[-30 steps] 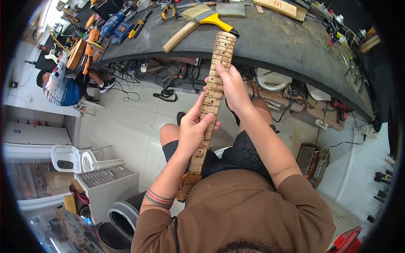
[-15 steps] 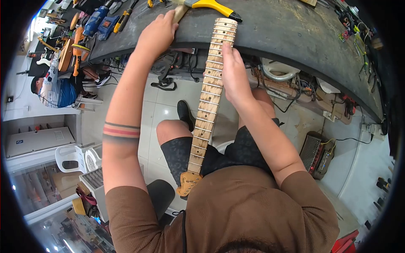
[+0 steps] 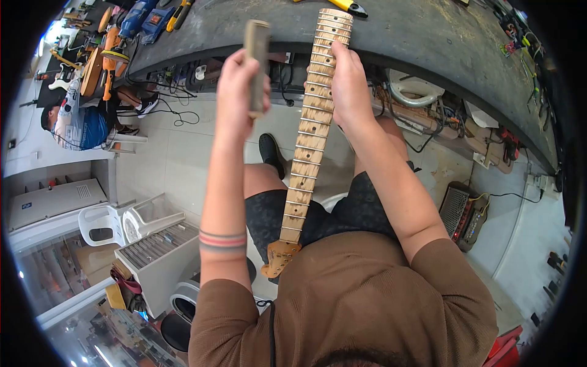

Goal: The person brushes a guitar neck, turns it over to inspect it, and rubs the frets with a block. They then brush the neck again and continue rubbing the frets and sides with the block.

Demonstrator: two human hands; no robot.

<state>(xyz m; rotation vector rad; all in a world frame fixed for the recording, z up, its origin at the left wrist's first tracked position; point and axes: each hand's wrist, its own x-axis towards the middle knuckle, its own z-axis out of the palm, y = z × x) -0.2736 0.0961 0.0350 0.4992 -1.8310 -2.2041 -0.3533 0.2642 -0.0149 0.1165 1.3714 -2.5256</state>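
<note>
A guitar neck (image 3: 309, 140) with metal frets and dark dot inlays leans from my lap up to the workbench edge. Its headstock (image 3: 281, 258) rests low against my shirt and shorts. Wrapped around the neck's upper part is my right hand (image 3: 351, 85), thumb side along the fretboard's edge. My left hand (image 3: 235, 88) is closed on a narrow, pale rectangular block (image 3: 258, 67), held upright in the air left of the neck. Motion blurs the block, and its exact kind does not show.
The dark workbench (image 3: 403, 43) curves across the top, with a yellow-handled tool (image 3: 350, 7) near its far side. Power tools (image 3: 111, 58) stand at upper left. A person (image 3: 85, 125) sits farther left. White plastic chairs (image 3: 101, 226) and an amplifier (image 3: 461, 214) flank me.
My left hand has lifted off the bench and come toward the neck with the block in it. The neck and my right hand have shifted slightly up and right in view.
</note>
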